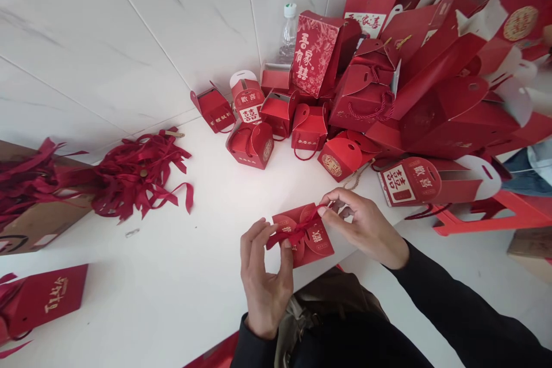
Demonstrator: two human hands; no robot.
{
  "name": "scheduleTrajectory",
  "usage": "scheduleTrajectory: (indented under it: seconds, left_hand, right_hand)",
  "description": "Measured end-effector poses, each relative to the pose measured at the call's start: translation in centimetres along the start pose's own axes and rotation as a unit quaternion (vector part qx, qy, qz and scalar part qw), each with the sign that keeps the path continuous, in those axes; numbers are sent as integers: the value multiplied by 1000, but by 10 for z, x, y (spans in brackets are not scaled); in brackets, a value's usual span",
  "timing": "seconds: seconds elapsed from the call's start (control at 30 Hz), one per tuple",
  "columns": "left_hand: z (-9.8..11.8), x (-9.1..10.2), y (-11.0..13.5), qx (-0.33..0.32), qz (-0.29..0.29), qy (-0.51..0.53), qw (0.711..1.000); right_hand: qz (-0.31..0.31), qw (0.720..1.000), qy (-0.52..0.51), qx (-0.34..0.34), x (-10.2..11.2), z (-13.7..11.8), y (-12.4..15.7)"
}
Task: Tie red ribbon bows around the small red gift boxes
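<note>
Near the front edge of the white table sits a red gift box (319, 246) with petal-like flaps folded over its top and pale printed characters. A red ribbon (297, 234) crosses the top in what looks like a bow. My left hand (265, 270) is closed in a pinch on the ribbon's left loop, with the thumb by the box's near side. On the right, my right hand (360, 221) pinches the other part of the ribbon between thumb and fingertips, above the box's corner. The underside of the box is hidden.
Several red gift boxes (250, 146) with cord handles crowd the table's back and right. A plastic bottle (288, 34) stands by the tiled wall. Red ribbons (142, 172) heap beside a cardboard box (64, 221). Another red box (56, 299) lies front left; an orange-red stool (466, 221) stands right.
</note>
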State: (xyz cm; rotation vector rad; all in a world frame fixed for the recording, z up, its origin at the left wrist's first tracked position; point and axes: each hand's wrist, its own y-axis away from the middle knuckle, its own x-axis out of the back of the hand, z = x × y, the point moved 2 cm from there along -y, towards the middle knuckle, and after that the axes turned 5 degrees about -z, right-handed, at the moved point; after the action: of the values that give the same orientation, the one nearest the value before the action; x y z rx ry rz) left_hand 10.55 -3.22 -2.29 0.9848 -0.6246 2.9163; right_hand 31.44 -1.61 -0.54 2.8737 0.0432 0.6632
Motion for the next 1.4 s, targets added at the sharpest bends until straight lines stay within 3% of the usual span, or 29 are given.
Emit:
scheduleTrajectory:
  seconds: [0.47, 0.6, 0.73, 0.87, 0.97, 1.4]
  left_hand:
    - [-13, -5, 6, 57, -17, 37, 998]
    - [-10, 0, 4, 67, -29, 46, 996]
    - [4, 8, 0, 38, -49, 34, 998]
    - [11, 4, -3, -28, -74, 10, 997]
    - [7, -2, -3, -53, -51, 35, 997]
    - [-4, -4, 6, 19, -51, 103, 993]
  right_hand:
    - [-13, 993, -114, -15, -7, 7, 4]
    - [-20, 995, -99, -28, -4, 10, 2]
    - [-69, 993, -94, -35, 1, 7, 4]
    - [-53, 998, -42, -10, 2, 0, 6]
    - [-48, 999, -13, 0, -1, -1, 7]
    - [-52, 997, -47, -24, -3, 8, 9]
